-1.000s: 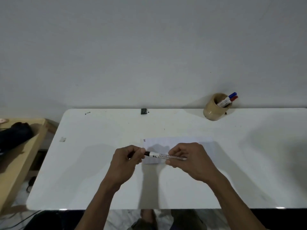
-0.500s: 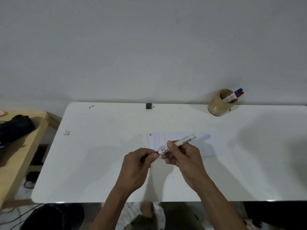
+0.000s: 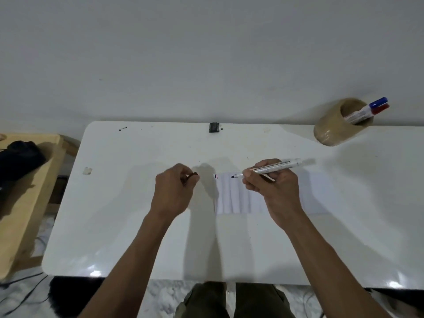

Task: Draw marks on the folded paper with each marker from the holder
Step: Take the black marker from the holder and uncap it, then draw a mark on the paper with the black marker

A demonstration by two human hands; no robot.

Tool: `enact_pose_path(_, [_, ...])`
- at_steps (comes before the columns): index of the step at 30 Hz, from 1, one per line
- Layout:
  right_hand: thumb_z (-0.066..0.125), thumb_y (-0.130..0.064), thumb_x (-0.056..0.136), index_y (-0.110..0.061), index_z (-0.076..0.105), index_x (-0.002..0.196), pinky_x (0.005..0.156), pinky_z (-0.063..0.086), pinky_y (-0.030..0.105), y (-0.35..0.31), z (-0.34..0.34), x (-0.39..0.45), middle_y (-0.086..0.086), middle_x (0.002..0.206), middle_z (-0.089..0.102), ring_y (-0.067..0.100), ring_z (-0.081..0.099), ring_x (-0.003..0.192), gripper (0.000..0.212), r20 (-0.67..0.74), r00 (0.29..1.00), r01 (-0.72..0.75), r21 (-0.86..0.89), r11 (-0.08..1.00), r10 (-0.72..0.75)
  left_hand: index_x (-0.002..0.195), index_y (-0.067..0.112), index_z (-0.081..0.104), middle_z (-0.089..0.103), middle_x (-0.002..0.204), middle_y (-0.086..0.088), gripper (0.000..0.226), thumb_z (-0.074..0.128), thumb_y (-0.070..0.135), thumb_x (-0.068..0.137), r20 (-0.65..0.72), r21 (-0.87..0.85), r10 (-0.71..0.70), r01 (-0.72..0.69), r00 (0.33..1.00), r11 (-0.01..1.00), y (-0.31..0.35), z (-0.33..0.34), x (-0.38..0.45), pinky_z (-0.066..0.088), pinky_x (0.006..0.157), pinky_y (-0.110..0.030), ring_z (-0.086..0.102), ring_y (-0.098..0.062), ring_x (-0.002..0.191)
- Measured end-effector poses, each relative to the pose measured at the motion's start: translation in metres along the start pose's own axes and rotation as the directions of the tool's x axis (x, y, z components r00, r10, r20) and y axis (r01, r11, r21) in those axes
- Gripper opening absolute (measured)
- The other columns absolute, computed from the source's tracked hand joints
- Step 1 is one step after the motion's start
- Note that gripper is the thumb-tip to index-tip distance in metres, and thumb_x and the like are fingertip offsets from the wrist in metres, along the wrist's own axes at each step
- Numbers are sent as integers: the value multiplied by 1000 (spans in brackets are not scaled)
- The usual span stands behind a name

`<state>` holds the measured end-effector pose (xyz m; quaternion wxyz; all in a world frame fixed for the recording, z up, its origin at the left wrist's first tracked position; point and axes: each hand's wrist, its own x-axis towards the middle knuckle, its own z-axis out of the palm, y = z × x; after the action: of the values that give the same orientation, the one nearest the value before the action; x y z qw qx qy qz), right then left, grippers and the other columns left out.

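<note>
From my remote seat, nearest the camera at the bottom of the frame, I saw the two bare forearms reaching up over the white table point(image 3: 114, 237). The left hand point(image 3: 173, 189), centre-left in the frame, was curled closed around a small dark cap point(image 3: 191, 176), only its tip showing between the fingers. The right hand point(image 3: 271, 187), right of centre, gripped an uncapped black marker point(image 3: 268, 169), barrel angled up to the right and its dark tip pointing left over the upper left part of the folded paper point(image 3: 231, 196); I could not tell whether the tip touched the sheet. The paper lay flat on the table at mid-frame, creased in vertical pleats, with a small red and blue mark point(image 3: 216, 177) at its top left corner. Farther back, a small black object point(image 3: 213, 127) sat at the table's far edge. At upper right stood the tan holder point(image 3: 332, 131), tilted, with a blue marker point(image 3: 376, 103) and a red marker point(image 3: 380, 108) sticking out.
</note>
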<state>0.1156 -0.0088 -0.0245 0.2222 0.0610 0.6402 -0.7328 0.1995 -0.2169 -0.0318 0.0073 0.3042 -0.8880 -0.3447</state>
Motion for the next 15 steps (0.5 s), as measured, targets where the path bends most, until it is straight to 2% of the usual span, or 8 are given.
enact_pose_path(6, [80,2,81,-2,63,94,67,60,31,12,2,16,12,80,71,23,74,68,21,-21,1000,-15,-17,1000,14,87,0,66,62,84,-16,14,68,14,90,32,150,104,-108,994,983,-8,23,39,52,71,-40,60,-33,74])
enact_pose_path(8, [81,2,81,-3,64,94,67,60,31,13,2,18,11,81,72,23,74,69,21,-24,1000,-16,-21,1000,15,90,-2,67,62,86,-17,14,68,12,90,42,148,117,-122,992,981,-7,27,43,53,71,-43,60,-36,74])
enact_pose_path(10, [81,1,82,-2,65,95,67,60,30,14,2,19,11,81,72,21,74,68,21,-30,999,-19,-32,999,18,97,-1,67,62,92,-17,20,69,17,90,41,157,121,-125,992,980,-5,28,42,53,72,-43,63,-37,84])
enact_pose_path(11, [80,0,82,-3,66,95,67,61,31,14,2,20,10,80,72,21,74,68,20,-34,999,-17,-37,999,15,106,2,66,62,98,-15,28,70,24,89,20,185,113,-115,993,976,-4,27,38,54,73,-43,63,-35,92])
enact_pose_path(13, [80,0,83,-3,67,94,68,62,32,14,2,21,9,79,72,21,74,69,17,-20,1000,-2,-51,999,1,122,10,60,61,108,-10,45,69,38,87,-107,251,107,-78,988,965,-2,24,24,55,72,-42,58,-30,104])
enact_pose_path(15, [80,2,82,-6,67,89,69,63,34,15,2,22,13,83,73,24,75,73,17,31,999,30,-92,995,-27,122,13,60,62,108,-10,45,67,41,88,-251,261,197,-130,948,956,0,24,3,54,73,-41,57,-29,102])
